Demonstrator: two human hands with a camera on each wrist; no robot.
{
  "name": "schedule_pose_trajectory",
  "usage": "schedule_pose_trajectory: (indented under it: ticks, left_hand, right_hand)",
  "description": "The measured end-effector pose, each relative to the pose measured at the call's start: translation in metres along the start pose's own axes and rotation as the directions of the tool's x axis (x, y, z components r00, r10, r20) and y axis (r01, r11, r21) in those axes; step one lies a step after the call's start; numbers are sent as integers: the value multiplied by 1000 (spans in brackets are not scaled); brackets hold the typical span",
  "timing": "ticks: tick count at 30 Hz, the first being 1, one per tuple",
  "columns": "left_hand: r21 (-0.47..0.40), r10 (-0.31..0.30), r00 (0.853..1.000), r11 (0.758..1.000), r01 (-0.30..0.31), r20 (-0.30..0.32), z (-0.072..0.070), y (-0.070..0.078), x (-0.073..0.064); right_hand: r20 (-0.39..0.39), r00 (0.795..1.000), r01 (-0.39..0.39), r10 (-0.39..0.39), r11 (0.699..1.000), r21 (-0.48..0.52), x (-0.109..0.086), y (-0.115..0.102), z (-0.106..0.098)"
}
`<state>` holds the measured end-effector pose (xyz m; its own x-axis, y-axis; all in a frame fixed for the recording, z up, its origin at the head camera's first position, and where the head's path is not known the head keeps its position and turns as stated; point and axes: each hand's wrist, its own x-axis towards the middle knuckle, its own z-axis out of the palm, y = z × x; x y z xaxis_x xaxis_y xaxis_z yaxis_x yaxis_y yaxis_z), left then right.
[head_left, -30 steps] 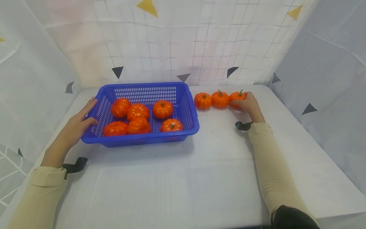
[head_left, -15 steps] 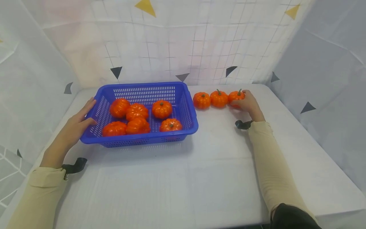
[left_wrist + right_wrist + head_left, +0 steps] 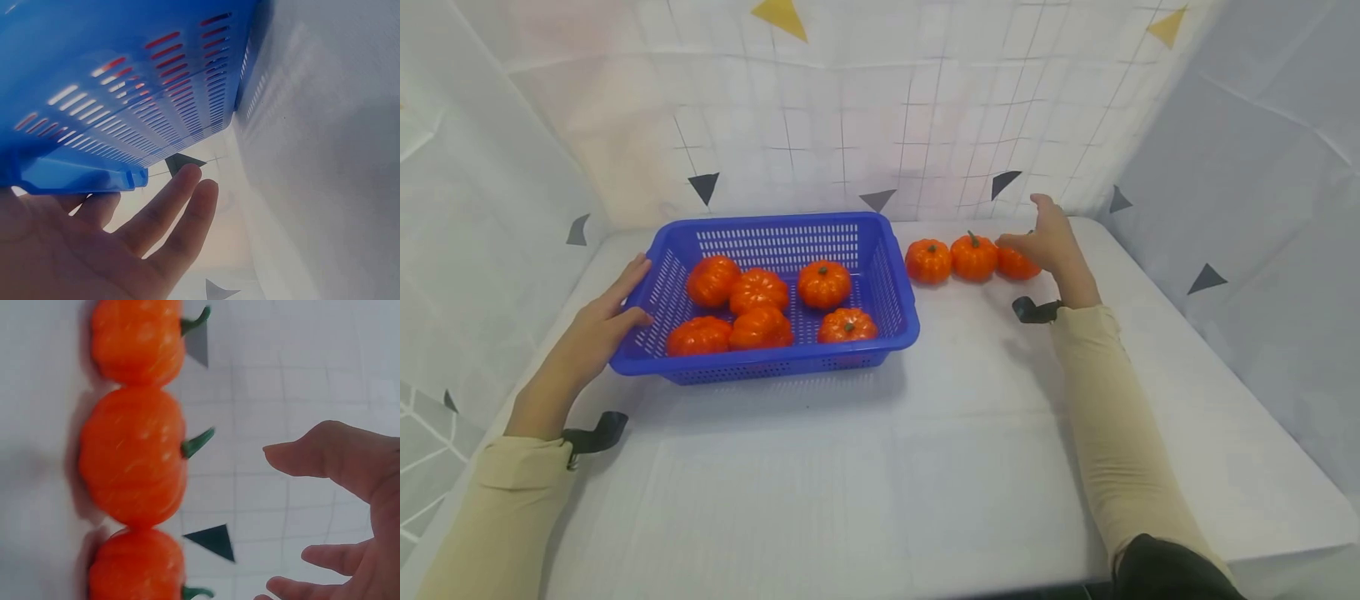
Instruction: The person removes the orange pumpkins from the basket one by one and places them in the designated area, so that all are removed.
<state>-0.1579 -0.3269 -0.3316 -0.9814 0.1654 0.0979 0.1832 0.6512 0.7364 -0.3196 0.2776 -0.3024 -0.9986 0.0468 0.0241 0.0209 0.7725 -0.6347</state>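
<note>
My left hand (image 3: 591,337) rests at the left rim of a blue perforated plastic basket (image 3: 775,363), its thumb and forefinger over the edge. In the left wrist view, two fingers (image 3: 181,231) stretch out straight beside the basket's outer wall. My right hand (image 3: 1051,244) hovers over the rightmost small orange pumpkin (image 3: 1017,263), hiding part of it, with thumb and fingers spread and holding nothing. That pumpkin stands in a row with a middle pumpkin (image 3: 974,258) and a left pumpkin (image 3: 928,262); green stems show on them in the right wrist view.
Several orange pumpkins (image 3: 758,292) lie inside the basket, some on their sides. A white cloth covers the table (image 3: 850,483). White sheeting (image 3: 850,100) with grid lines and triangles rises behind, and a grey sheet (image 3: 1262,192) stands at the right.
My right hand has let go of the rightmost pumpkin and risen above it, its fingers spreading. My left hand and the basket stay where they were.
</note>
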Motion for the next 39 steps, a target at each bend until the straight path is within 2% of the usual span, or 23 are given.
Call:
schedule_pose_trajectory:
  ticks: [12, 17, 22, 30, 39]
  left_hand:
    - [-18, 21, 1000, 1000, -21, 0, -2, -1, 3]
    - [-28, 24, 1000, 999, -24, -7, -1, -1, 4]
    - [-33, 8, 1000, 999, -8, -7, 0, -1, 3]
    - [-29, 9, 1000, 1000, -9, -17, -4, -1, 2]
    - [-47, 25, 1000, 999, -25, -16, -2, -6, 4]
  right_hand:
    - [-36, 986, 165, -165, 986, 16, -26, -50, 3]
    - [-41, 966, 257, -255, 963, 74, -45, -79, 7]
    - [0, 941, 335, -338, 933, 133, -54, -102, 15]
    - [51, 902, 417, -428, 897, 149, -56, -144, 22]
    - [145, 877, 447, -458, 888, 106, -45, -178, 38]
